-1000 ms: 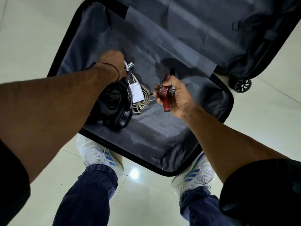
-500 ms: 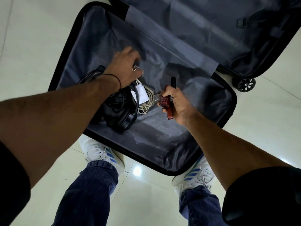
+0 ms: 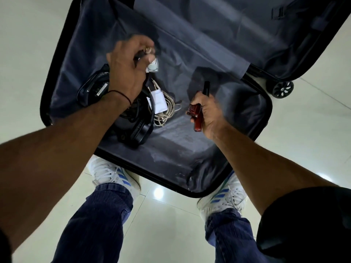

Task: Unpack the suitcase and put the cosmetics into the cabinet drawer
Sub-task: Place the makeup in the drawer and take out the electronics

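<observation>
Now the left hand has lifted off the headphones, pinching small pale and dark pieces, too blurred to name. The right hand still grips red tubes and a black stick over the suitcase middle. Only the headphones, charger and cable lie near its left rim, so the cosmetics look gathered; the drawer is unseen, and floor shows on both sides.

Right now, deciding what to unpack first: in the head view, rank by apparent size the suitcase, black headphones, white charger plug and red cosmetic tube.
1. suitcase
2. black headphones
3. white charger plug and red cosmetic tube: alike; the right hand hides part of the tube, so unranked.
</observation>
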`<move>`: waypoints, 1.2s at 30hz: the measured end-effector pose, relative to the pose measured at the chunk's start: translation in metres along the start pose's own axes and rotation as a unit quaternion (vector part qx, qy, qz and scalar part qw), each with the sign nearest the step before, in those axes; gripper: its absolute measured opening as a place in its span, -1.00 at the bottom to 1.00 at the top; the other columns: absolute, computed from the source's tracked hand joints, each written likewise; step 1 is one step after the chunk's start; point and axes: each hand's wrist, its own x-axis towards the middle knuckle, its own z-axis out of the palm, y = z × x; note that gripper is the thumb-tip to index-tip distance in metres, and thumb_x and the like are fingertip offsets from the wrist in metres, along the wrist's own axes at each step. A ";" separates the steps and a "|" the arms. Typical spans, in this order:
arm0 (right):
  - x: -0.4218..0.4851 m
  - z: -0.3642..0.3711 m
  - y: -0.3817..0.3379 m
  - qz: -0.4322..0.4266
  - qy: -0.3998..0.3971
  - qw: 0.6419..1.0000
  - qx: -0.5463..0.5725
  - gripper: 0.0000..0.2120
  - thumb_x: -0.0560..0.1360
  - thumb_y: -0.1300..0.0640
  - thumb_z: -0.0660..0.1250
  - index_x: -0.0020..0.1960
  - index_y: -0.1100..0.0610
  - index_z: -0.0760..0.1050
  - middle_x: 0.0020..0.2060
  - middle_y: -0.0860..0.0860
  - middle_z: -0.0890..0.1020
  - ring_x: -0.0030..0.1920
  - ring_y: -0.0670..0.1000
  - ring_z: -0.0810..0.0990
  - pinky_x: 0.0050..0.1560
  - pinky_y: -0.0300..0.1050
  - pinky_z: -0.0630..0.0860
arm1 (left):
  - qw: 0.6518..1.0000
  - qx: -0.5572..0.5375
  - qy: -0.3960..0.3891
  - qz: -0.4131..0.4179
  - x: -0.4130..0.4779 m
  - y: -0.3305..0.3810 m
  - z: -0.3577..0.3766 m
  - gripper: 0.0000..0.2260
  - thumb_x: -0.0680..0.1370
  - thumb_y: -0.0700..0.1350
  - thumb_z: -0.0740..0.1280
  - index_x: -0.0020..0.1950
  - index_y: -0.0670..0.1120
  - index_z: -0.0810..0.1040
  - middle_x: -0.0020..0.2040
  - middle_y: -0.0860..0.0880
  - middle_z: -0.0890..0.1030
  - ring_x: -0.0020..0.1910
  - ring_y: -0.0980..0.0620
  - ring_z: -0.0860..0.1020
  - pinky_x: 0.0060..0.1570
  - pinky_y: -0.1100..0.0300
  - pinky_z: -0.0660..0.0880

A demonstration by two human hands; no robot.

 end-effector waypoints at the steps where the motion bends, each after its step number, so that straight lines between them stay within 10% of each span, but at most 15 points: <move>1: -0.002 -0.001 0.001 0.003 0.004 1.000 -0.004 -0.90 0.49 0.25 0.32 -0.08 0.07 0.45 -0.24 0.04 0.53 -0.21 0.04 0.52 -0.39 -0.17 0.42 | 0.998 -0.067 0.006 -0.009 0.001 0.005 -0.001 -0.82 0.52 -0.10 0.35 0.10 0.09 0.52 0.02 0.07 0.65 0.10 0.08 0.58 0.20 -0.02 0.49; 9: -0.026 0.005 0.000 0.003 -0.014 0.999 -0.048 -0.87 0.50 0.25 0.34 -0.02 0.06 0.47 -0.21 0.03 0.57 -0.21 0.02 0.56 -0.39 -0.18 0.45 | 0.888 -0.340 0.120 -0.286 -0.004 0.029 -0.017 -0.80 0.54 -0.34 0.11 -0.10 -0.10 0.46 -0.33 -0.02 0.41 -0.46 0.09 0.47 -0.46 0.22 0.44; 14: -0.039 0.036 -0.008 -0.043 -0.057 0.987 -0.142 -0.87 0.49 0.20 0.45 -0.05 0.09 0.51 -0.22 0.05 0.59 -0.32 -0.05 0.53 -0.40 -0.21 0.44 | 0.914 -0.101 0.150 -0.363 -0.046 -0.009 -0.046 -0.88 0.51 -0.11 0.26 -0.21 0.01 0.54 -0.41 0.02 0.49 -0.53 0.06 0.45 -0.53 0.17 0.40; 19: -0.030 0.084 -0.004 -0.140 -0.023 0.959 -0.244 -0.83 0.47 0.23 0.44 -0.16 0.02 0.50 -0.36 -0.05 0.55 -0.39 -0.10 0.49 -0.39 -0.24 0.48 | 0.915 0.106 0.208 -0.330 -0.074 -0.013 -0.063 -0.77 0.51 -0.18 0.29 0.15 -0.15 0.55 0.15 -0.13 0.57 0.02 -0.12 0.57 -0.12 0.28 0.34; 24: -0.024 0.106 0.010 -0.204 0.000 0.892 -0.404 -0.72 0.37 -0.05 0.37 0.07 -0.12 0.50 -0.03 -0.01 0.62 -0.04 0.06 0.64 0.08 0.11 0.61 | 0.886 0.204 0.014 -0.416 -0.075 -0.037 -0.065 -0.49 0.48 0.00 0.39 0.35 -0.20 0.42 0.30 -0.26 0.48 0.24 -0.31 0.49 0.15 -0.06 0.46; 36: -0.042 0.028 0.003 -0.175 0.155 0.908 -0.348 -0.83 0.40 0.09 0.40 -0.02 0.01 0.53 -0.09 0.05 0.64 -0.09 0.08 0.63 -0.04 -0.04 0.57 | 0.951 0.086 -0.155 -0.253 -0.106 0.008 -0.038 -0.82 0.50 -0.04 0.39 -0.18 -0.07 0.43 -0.22 -0.11 0.51 -0.16 -0.14 0.47 -0.21 0.15 0.30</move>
